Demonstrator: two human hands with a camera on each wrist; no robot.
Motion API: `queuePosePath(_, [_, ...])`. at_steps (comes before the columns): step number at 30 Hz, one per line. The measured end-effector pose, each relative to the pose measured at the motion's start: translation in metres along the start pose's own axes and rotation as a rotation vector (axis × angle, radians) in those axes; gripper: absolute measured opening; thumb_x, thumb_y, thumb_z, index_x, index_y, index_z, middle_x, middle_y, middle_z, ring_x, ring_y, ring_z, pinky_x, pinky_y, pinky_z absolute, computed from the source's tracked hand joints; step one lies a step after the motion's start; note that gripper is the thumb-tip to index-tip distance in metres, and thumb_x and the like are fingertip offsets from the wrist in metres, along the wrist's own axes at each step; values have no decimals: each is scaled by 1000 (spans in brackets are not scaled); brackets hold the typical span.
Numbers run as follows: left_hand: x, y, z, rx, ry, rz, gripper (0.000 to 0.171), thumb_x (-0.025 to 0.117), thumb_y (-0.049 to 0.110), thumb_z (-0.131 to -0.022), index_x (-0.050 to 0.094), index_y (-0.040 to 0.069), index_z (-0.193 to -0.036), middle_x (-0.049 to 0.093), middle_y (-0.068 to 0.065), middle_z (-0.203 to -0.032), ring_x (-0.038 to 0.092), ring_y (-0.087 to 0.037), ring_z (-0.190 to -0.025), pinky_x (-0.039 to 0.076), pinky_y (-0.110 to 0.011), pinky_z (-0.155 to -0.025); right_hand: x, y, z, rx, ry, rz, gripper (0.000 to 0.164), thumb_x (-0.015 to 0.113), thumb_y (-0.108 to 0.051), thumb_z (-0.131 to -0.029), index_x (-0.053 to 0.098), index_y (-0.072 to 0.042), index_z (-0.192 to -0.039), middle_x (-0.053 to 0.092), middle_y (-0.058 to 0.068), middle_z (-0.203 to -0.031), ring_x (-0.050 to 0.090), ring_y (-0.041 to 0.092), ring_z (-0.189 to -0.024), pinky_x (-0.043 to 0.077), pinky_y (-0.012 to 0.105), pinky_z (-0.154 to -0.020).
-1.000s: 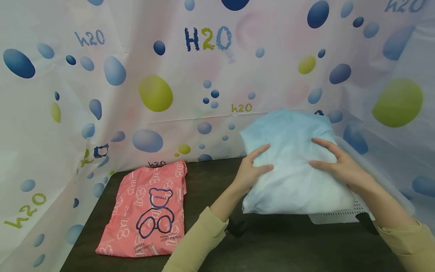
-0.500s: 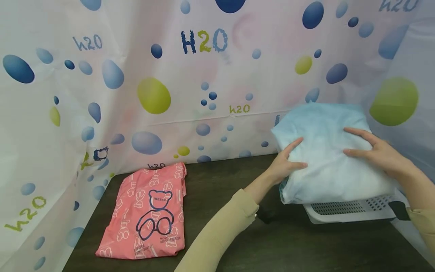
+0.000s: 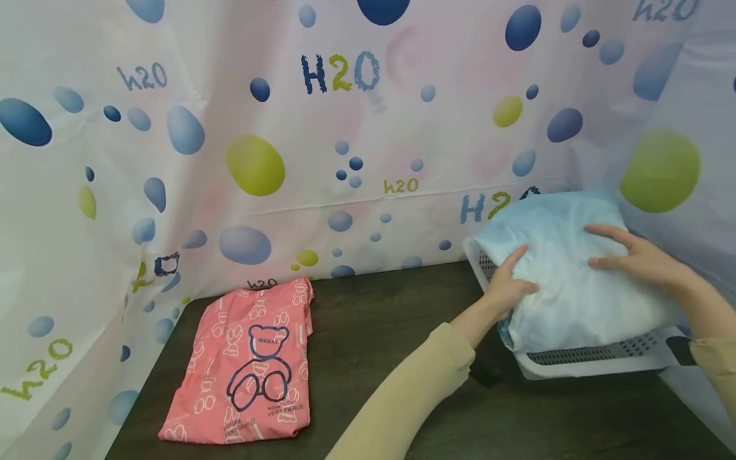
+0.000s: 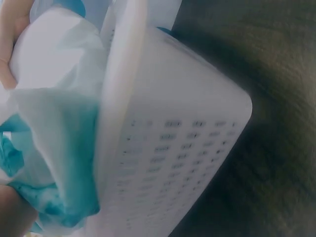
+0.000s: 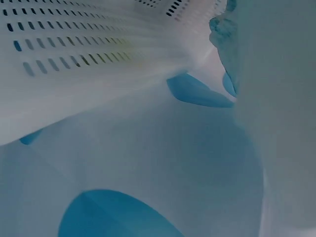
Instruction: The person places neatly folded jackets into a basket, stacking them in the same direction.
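- Currently, a folded blue-and-white cloth (image 3: 566, 287) is being held over a white perforated plastic basket (image 3: 598, 369) at the right.
- Left hand (image 3: 506, 287) and right hand (image 3: 644, 259) are gripping its sides.
- A folded pink bear-print garment (image 3: 244, 364) is lying left.

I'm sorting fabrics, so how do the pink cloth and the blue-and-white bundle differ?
The pink cloth carries bear prints; the blue-and-white bundle shows only a fade of colour. The pink cloth lies flat on the dark table; the bundle looks thicker and is held by the left hand and right hand at the white basket. Both are fabric.
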State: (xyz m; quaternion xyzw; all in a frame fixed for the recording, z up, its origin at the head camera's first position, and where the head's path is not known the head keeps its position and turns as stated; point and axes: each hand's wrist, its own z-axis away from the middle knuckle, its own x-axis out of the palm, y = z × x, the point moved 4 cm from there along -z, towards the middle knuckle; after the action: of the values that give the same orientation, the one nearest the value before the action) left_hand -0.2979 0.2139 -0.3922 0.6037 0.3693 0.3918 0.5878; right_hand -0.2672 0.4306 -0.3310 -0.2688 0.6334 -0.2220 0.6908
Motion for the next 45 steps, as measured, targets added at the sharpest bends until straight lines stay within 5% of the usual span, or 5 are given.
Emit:
queuePosePath(8, [8,-9,-2,-60,50,15,75,65,-13,-84,49,32,-143,40,5,-149,56,-19,-110,45,-26,-62,7,12,-9,12,-21,28,87,61,-37,-96,7,-3,-155,-2,42,-151,11,67,-130,22,74,-92])
queuePosePath(22, [-9,-5,11,-236,-5,-211,78,77,25,-85,34,30,-150,36,4,-152,39,-23,-137,39,-46,-106,27,-7,-19,8,-24,203,96,60,-35,-95,-4,11,-149,5,49,-144,15,70,-124,23,78,-93])
queuePosePath(27, [-28,9,26,-159,7,-245,72,75,30,-86,38,29,-149,39,3,-151,41,-23,-135,42,-47,-102,35,-34,-13,-10,36,240,92,57,-40,-97,1,9,-151,14,49,-142,25,69,-122,31,77,-90])
queuePosePath(36, [-68,6,50,-30,72,-69,67,73,20,-88,42,28,-147,38,-4,-150,45,-29,-133,46,-43,-100,65,-67,0,-88,85,191,89,58,-37,-98,4,7,-153,28,48,-139,40,63,-118,46,68,-81])
queuePosePath(45, [-97,-7,85,111,-14,-36,64,68,18,-92,40,25,-148,40,-2,-147,45,-23,-131,50,-43,-94,86,-78,21,-84,127,96,91,58,-40,-98,-2,-1,-156,30,44,-141,43,61,-119,47,66,-80])
